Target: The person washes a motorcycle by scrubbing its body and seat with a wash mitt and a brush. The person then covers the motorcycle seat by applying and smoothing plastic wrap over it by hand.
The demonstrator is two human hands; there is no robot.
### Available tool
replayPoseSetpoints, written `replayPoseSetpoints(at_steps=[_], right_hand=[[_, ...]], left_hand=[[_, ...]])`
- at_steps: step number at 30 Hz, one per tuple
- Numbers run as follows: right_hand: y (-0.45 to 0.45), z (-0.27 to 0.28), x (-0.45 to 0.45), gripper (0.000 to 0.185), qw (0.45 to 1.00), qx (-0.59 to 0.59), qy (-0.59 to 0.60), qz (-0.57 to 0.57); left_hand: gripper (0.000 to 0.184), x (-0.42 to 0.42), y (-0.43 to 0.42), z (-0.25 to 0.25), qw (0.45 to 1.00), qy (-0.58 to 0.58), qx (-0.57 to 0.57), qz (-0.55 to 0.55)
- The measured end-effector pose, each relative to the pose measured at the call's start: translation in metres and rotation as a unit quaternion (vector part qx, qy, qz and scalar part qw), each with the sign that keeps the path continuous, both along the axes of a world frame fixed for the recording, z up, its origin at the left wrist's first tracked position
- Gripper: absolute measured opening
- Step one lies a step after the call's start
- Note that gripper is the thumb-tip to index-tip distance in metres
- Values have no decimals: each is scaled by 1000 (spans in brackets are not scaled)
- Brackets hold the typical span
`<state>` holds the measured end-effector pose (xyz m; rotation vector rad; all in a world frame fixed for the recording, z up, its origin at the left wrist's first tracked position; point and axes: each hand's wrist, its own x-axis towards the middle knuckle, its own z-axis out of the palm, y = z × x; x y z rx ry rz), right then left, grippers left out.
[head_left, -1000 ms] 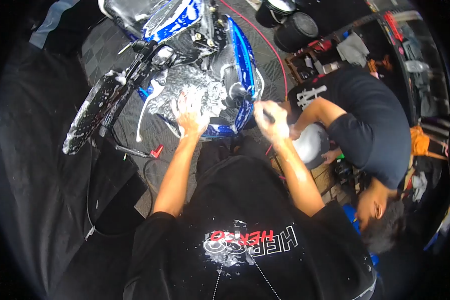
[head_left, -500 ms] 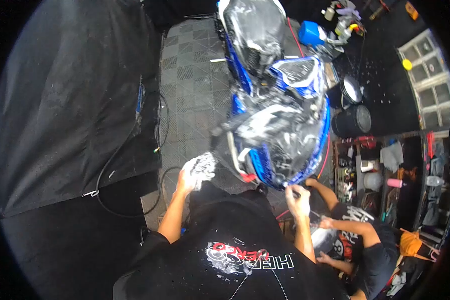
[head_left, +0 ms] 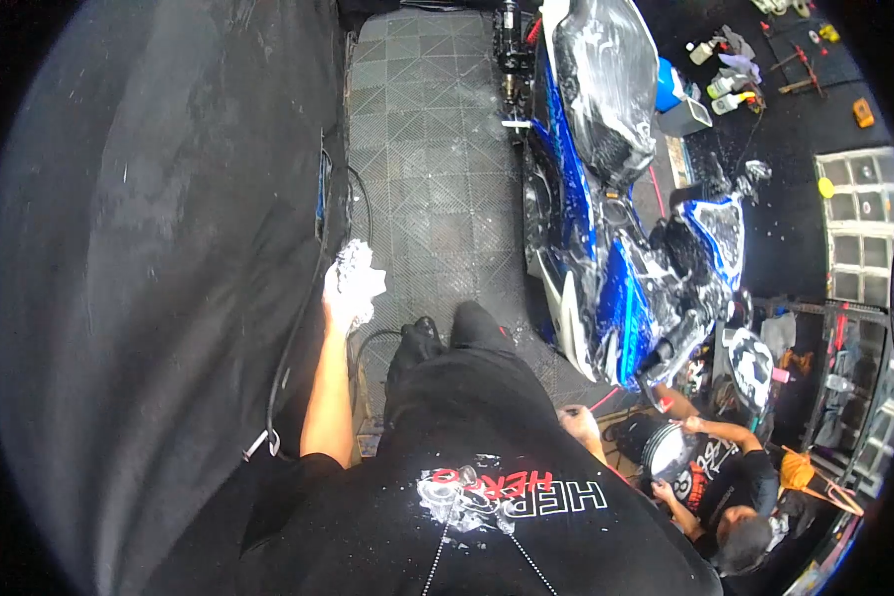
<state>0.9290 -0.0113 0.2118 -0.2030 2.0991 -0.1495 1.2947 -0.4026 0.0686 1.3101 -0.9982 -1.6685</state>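
My left hand (head_left: 338, 298) is closed on a foam-covered wash mitt (head_left: 360, 283), held out over the floor beside the black curtain. White suds hide most of the mitt and my fingers. My right hand (head_left: 579, 422) is low by my hip, its fingers curled; whatever they may hold is too small to make out. To the right stands a blue, white and black motorcycle (head_left: 616, 308) streaked with suds, apart from both hands. Its seat (head_left: 606, 89) carries thick foam.
A co-worker (head_left: 740, 492) crouches at lower right, hands on a round container with white contents (head_left: 669, 452). Spray bottles (head_left: 730, 102) lie beyond the motorcycle. Shelving (head_left: 829, 368) stands at right. The black curtain (head_left: 169, 248) hangs at left, a hose (head_left: 288, 368) along it. Grey tiles (head_left: 427, 179) cover the floor.
My view has turned, so the motorcycle sits farther right. My right hand has come away from the motorcycle's front to my side. My left hand, with the mitt, reaches farther forward.
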Motion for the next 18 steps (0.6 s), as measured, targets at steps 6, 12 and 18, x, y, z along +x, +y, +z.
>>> replayPoseSetpoints(at_steps=[6,12,18], right_hand=[[-104,-38,32,23,999,23,-29,-32],[-258,-165,-32,22,985,7,-141,-101],[-552,-112,-119,29,982,-144,70,99]], left_hand=[[47,-38,-134,25,985,-135,-83,-65],[52,-73,-297,27,999,-18,-48,15],[64,-123,-478,59,997,-44,-37,57]])
